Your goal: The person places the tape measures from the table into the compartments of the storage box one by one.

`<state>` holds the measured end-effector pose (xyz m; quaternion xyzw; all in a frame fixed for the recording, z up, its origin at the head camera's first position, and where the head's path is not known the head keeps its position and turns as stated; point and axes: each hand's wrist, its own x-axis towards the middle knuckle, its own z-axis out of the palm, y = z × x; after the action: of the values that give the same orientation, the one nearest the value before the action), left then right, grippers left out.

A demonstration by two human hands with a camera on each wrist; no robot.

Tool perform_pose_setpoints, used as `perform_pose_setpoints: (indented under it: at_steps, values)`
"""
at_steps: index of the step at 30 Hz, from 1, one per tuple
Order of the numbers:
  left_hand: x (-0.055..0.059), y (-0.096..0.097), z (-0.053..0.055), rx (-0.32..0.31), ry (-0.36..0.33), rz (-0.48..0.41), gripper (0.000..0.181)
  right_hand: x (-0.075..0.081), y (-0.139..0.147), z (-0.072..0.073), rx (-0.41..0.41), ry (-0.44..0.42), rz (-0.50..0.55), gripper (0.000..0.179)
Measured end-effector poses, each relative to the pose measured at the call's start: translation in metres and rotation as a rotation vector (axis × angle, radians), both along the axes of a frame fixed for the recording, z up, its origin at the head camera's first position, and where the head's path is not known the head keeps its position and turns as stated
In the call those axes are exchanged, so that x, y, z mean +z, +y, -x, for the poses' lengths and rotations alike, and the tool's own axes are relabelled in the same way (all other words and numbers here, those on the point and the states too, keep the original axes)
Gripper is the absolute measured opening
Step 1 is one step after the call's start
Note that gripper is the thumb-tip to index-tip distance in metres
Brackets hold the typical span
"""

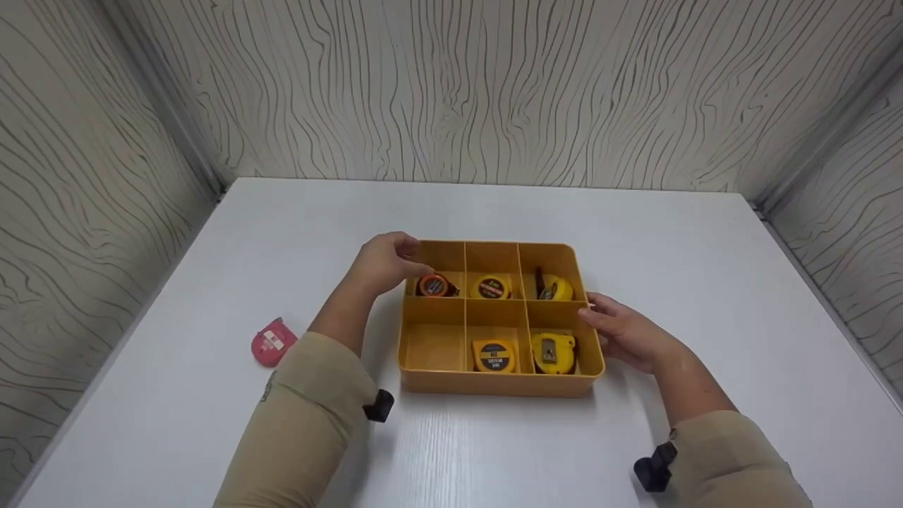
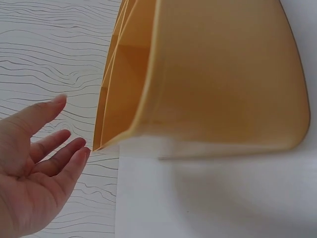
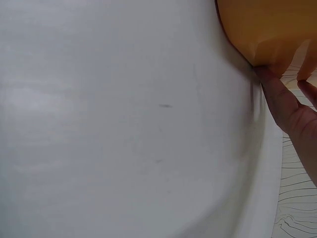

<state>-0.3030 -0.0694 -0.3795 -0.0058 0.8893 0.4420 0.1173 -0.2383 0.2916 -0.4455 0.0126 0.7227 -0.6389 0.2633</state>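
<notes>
A yellow-orange divided storage box (image 1: pixel 502 384) stands on the white table. My left hand (image 1: pixel 386 264) is at its back left corner, fingers spread. In the left wrist view the left hand (image 2: pixel 42 163) shows a gap between its fingertips and the box wall (image 2: pixel 223 74). At the right side my right hand (image 1: pixel 624 331) grips the box, thumb at the rim and fingers against the outer wall. The back row holds an orange tape measure (image 1: pixel 433 285), a yellow one (image 1: pixel 492 287) and another yellow tape measure (image 1: pixel 557 288). In front lie two more tape measures (image 1: pixel 494 355), (image 1: pixel 554 353).
A pink tape measure (image 1: pixel 273 343) lies on the table left of the box, beside the left forearm. The front left compartment (image 1: pixel 434 346) shows its bare floor. Wood-grain patterned panels (image 1: pixel 451 92) enclose the table at the back and sides.
</notes>
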Motion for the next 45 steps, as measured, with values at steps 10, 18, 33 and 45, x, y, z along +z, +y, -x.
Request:
perform_pose_setpoints:
  at_steps: [10, 18, 33, 45]
  values:
    - [0.014, -0.008, -0.003, 0.017, 0.012, 0.001, 0.050, 0.000, 0.001, 0.000, 0.000, 0.002, 0.000, 0.065]
    - [0.022, -0.026, -0.007, 0.036, 0.021, -0.004, 0.048, -0.002, 0.001, 0.001, -0.004, 0.000, 0.001, 0.064]
    - [0.024, -0.086, -0.021, 0.057, 0.021, -0.028, 0.052, -0.002, 0.002, 0.000, 0.004, 0.011, -0.001, 0.061]
    - [0.003, -0.133, -0.035, 0.039, 0.034, -0.065, 0.060, -0.001, 0.001, 0.001, -0.003, 0.004, -0.027, 0.065]
